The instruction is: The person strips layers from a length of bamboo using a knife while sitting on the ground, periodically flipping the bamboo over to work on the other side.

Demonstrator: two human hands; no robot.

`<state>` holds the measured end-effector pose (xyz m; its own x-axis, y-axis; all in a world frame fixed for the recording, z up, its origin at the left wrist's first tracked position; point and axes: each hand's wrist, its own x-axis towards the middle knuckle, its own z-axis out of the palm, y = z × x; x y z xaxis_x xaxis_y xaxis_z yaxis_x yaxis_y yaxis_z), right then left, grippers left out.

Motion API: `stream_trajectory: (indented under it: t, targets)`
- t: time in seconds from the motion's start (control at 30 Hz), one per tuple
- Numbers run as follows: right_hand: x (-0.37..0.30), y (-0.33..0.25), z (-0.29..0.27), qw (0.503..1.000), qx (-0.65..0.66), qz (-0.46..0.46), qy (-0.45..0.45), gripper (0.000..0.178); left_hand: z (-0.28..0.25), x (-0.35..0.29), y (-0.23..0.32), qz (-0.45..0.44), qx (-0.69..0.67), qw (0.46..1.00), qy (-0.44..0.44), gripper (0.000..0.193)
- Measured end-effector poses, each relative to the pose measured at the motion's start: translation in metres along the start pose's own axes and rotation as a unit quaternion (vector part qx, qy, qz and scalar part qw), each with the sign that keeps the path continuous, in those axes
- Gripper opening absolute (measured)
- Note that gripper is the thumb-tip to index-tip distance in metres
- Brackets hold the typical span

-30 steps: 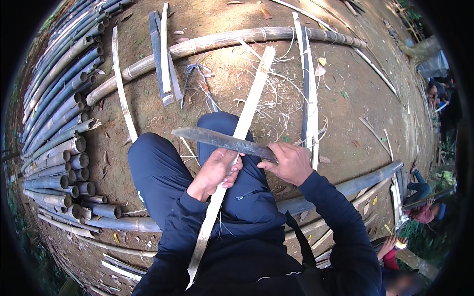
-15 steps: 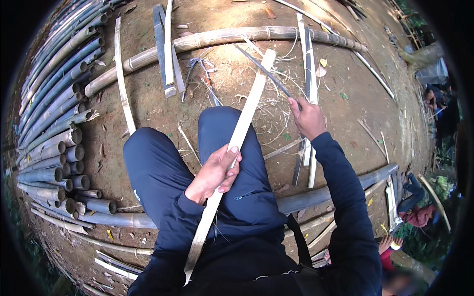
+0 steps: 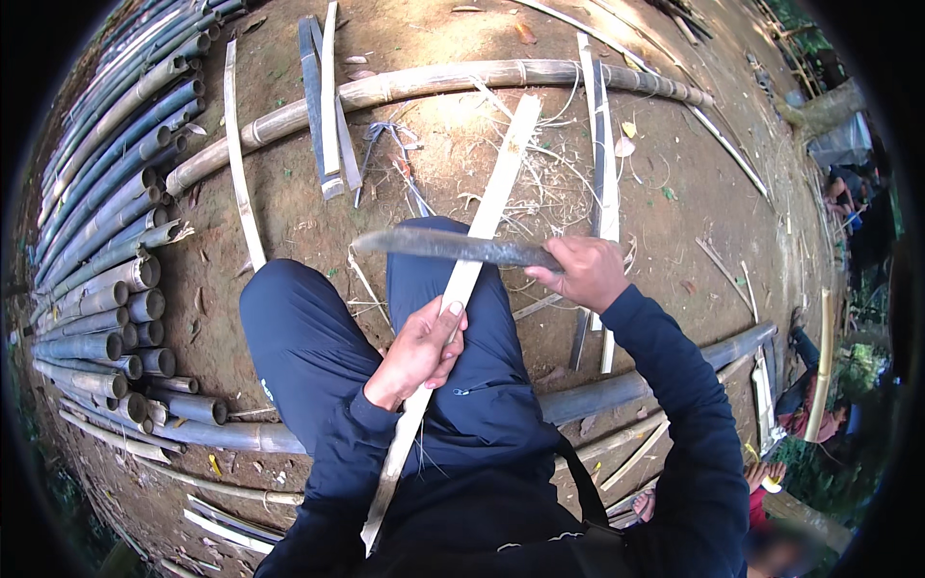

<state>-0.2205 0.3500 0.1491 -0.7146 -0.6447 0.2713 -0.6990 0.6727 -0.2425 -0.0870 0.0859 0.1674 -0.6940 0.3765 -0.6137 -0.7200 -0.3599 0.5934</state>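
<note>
Dozens of bamboo poles (image 3: 82,345) lie stacked at left as one left hand (image 3: 421,352) closes firmly around a pale bamboo strip (image 3: 499,183) slanting over the right thigh (image 3: 493,352). Across it runs a knife (image 3: 453,244), contact unclear, its handle end clasped in the right hand (image 3: 586,272); farther right, dry ground (image 3: 689,231).

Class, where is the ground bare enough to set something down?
Mostly bare: ground between the paired strips and the thin sticks; ground below the pale pole, between the lone strip and the dark slats. Crowded: the bamboo stack, and the shavings near the far end of the held strip.
</note>
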Motion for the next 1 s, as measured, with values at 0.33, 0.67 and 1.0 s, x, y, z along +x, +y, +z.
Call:
stream_trajectory:
  t: [0.33, 0.67, 1.0]
  targets:
    - [0.008, 0.002, 0.010, 0.997, -0.019, -0.049, 0.058, 0.052, -0.015, -0.011, -0.007, -0.022, -0.041, 0.998, -0.042, 0.028]
    - [0.014, 0.113, 0.019, 0.917, 0.005, 0.388, 0.090, 0.066, -0.030, -0.061, -0.011, -0.014, -0.008, 0.998, -0.065, 0.028]
    - [0.054, -0.032, -0.029, 0.982, 0.023, 0.090, 0.162, 0.054, -0.024, -0.050, 0.004, 0.160, 0.253, 0.938, 0.172, 0.034]
